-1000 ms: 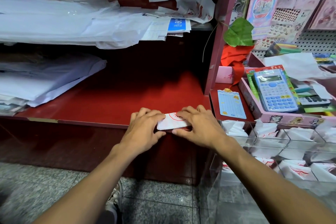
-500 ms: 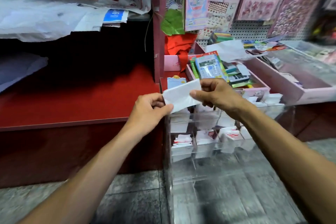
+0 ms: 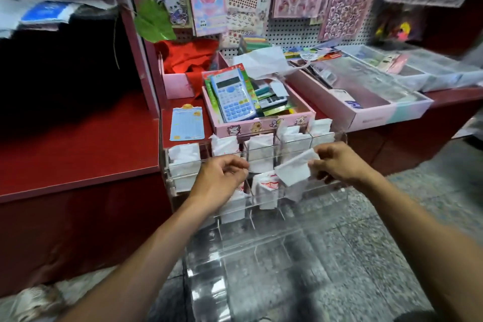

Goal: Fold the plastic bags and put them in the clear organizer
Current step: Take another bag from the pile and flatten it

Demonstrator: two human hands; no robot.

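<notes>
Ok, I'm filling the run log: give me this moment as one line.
right hand: pinches folded white plastic bag | left hand: curled, grip unclear | bag above clear acrylic organizer, not yet in

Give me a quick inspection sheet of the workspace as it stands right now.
Surface: red counter, bare near its front edge.
Job's things: folded bag held above the clear organizer; several compartments already hold folded bags.
Clutter: calculator in a pink box; blue card beside it.
Hands: right hand pinches the folded bag; left hand is loosely curled and holds nothing.
Cables: nothing seen.
Surroundings: pegboard hung with sticker sheets; speckled floor below.
</notes>
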